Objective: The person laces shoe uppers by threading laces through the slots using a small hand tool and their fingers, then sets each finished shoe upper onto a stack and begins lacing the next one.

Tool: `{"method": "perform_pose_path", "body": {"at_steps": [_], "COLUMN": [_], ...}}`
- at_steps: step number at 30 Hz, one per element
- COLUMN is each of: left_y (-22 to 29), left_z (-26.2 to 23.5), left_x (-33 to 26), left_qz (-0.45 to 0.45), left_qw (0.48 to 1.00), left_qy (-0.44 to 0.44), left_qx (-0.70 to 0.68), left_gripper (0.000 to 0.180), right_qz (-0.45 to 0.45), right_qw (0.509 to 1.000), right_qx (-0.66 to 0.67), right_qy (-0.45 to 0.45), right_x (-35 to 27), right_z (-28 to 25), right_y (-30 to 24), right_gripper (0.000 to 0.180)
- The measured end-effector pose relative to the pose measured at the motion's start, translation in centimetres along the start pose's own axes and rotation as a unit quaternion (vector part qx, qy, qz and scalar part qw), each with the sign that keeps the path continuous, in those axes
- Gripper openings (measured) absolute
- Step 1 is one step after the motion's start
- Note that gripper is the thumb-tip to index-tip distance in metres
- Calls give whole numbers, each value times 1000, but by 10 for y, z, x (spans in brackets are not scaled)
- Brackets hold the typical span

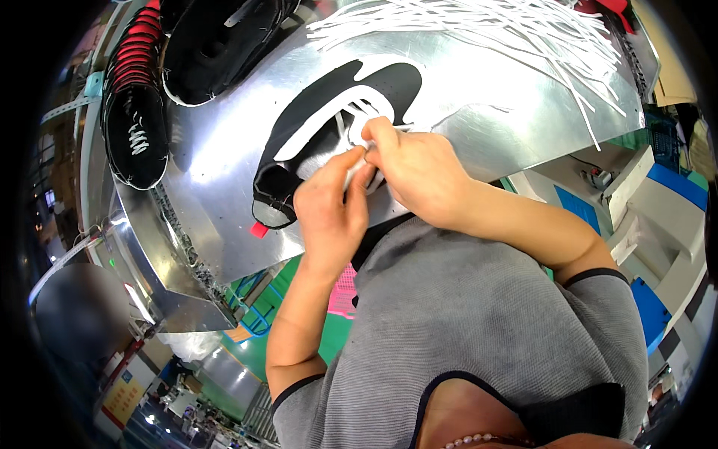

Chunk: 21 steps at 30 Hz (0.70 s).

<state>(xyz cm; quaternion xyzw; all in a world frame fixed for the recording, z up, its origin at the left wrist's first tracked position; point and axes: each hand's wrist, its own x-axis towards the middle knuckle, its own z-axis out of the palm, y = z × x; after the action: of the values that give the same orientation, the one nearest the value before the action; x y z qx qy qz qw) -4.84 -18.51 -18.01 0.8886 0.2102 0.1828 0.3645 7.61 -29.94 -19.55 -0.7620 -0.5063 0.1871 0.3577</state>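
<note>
A black shoe upper [307, 108] with a white eyelet band lies flat on the metal table, a small red tab at its heel end. White shoelace [361, 107] runs in strands across its opening. My left hand [333, 203] is closed in a pinch over the near side of the upper. My right hand [420, 170] pinches right against it, index finger bent and thumb touching the left fingertips. Both appear to grip the white lace, though the fingertips partly hide it.
A pile of loose white laces [479, 19] spreads over the far part of the metal table [224, 161]. Black shoe uppers stand at the far left, one with red lacing [134, 63]. A pink plastic crate [342, 293] is below the near edge. White-and-blue equipment [636, 217] stands at the right.
</note>
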Motion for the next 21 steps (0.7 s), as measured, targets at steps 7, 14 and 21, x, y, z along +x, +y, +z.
{"method": "perform_pose_path", "body": {"at_steps": [7,14,21], "left_y": [-1,0,-8], "left_z": [0,1,1], "left_x": [-12,-22,-28], "left_qz": [40,182,243], "left_qw": [992,967,960], "left_qy": [74,30,46], "left_qx": [97,178,134], "left_gripper": [18,20,23], "right_qz": [7,-126,-60], "right_qw": [993,982,972], "right_qx": [97,30,134], "right_qy": [-67,-139,-182], "right_x": [-6,32,32], "right_z": [-35,-40,-34], "right_y": [15,-10,6], "right_gripper": [17,13,20]}}
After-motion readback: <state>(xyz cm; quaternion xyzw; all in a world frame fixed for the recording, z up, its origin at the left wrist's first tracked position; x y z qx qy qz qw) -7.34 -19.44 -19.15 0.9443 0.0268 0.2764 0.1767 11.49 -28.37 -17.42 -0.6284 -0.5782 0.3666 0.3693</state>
